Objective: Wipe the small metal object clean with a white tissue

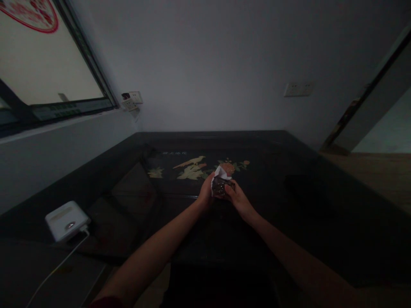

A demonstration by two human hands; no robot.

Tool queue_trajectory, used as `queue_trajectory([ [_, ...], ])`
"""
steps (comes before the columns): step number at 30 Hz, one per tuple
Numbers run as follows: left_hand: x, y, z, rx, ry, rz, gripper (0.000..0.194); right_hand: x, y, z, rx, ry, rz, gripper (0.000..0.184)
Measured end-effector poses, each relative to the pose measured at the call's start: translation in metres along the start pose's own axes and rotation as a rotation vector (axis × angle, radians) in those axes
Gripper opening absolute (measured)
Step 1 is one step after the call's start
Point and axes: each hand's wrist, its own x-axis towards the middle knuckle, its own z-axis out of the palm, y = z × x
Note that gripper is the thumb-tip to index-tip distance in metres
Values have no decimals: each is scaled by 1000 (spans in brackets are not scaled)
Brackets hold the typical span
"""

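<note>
Forearms reached over the dark table (257, 235). Left grip (206, 188) and right grip (235, 196) were closed around a dark, shiny object (219, 186), white paper (220, 173) against it. Left of both grips, well apart, sat a white box (68, 221) with a cable (58, 266).

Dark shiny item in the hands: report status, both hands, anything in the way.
Left hand and right hand closed on dark shiny item. White paper against it. Nothing seen blocking.
</note>
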Motion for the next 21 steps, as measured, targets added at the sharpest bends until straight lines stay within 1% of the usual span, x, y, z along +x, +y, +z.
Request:
queue_trajectory([
  [1,-1,0,0,14,-5,16,39,0,0,1,-9,2,-2,51],
  [3,-4,1,-1,103,-4,111,40,0,-1,2,-26,13,4,52],
  [8,-22,9,2,543,-38,490,42,1,4,0,-61,76,1,52],
  [10,-28,12,5,700,-99,653,41,2,8,-3,-72,92,-3,51],
  [12,-31,14,6,790,-166,746,40,2,11,-4,-89,105,-11,48],
  [13,-30,14,6,802,-176,755,39,3,12,-5,-99,109,-18,46],
  [15,-26,13,4,760,-137,695,39,2,11,-4,-117,107,-27,45],
  [18,-17,10,1,573,-37,482,40,1,7,-1,-127,86,-26,48],
  [21,-10,9,0,339,17,256,38,0,4,1,-119,67,-17,55],
])
